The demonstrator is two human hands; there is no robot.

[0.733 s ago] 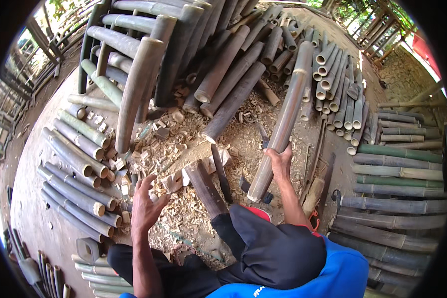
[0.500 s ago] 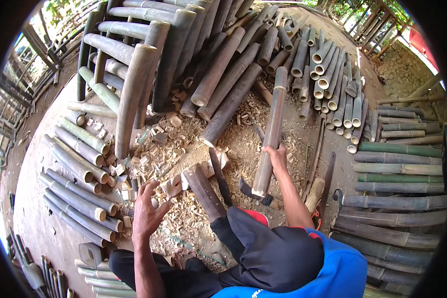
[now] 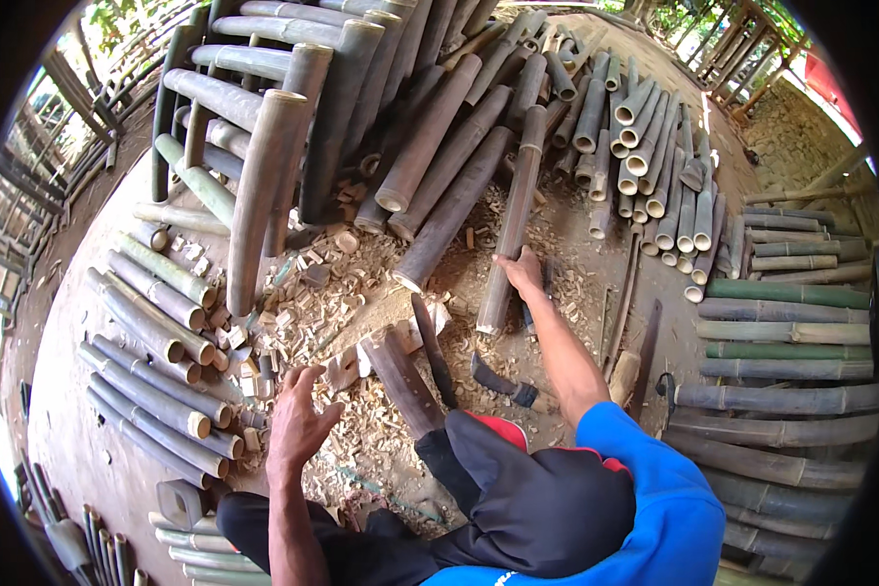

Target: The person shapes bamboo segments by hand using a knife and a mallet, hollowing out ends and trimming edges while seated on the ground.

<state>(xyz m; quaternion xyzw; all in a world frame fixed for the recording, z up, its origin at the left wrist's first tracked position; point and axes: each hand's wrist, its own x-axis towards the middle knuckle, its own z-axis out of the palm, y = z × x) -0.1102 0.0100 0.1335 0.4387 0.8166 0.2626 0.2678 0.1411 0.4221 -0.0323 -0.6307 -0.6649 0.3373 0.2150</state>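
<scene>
I work in an open-air bamboo workshop on a bare dirt floor point(image 3: 88, 391). Cut bamboo poles point(image 3: 430, 137) lie stacked along every edge of the floor, sorted by length. Wood chips and offcuts point(image 3: 332, 293) cover the centre. A chopping block point(image 3: 400, 376) stands before my knees, with a hatchet point(image 3: 503, 381) just beside it. A wooden fence point(image 3: 29, 195) borders the far left.

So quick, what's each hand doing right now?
Left hand: open, fingers spread, holding nothing.
Right hand: gripping the long grey-brown bamboo pole.
</scene>
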